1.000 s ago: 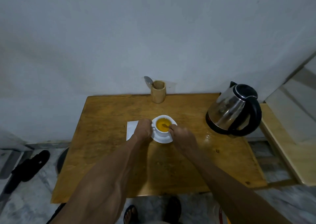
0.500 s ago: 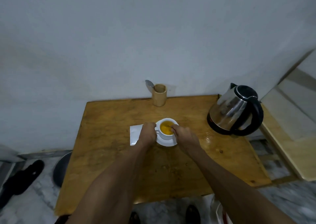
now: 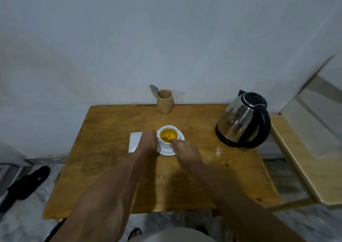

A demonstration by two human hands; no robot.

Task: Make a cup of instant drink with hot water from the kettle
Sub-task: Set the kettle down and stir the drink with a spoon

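Note:
A white cup full of yellow-orange drink stands on a white saucer in the middle of the wooden table. My left hand grips the cup at its handle side. My right hand pinches a small spoon whose bowl dips into the drink. A steel kettle with a black lid and handle stands at the table's right, apart from both hands.
A white sachet lies flat left of the cup, partly under my left hand. A wooden holder with a second spoon stands at the back edge by the wall. A water spill shines near the kettle. A pale wooden ledge adjoins the table's right.
My right hand has shifted slightly around the cup's rim with the spoon in the drink. The left hand has stayed on the cup. The camera has shifted a little.

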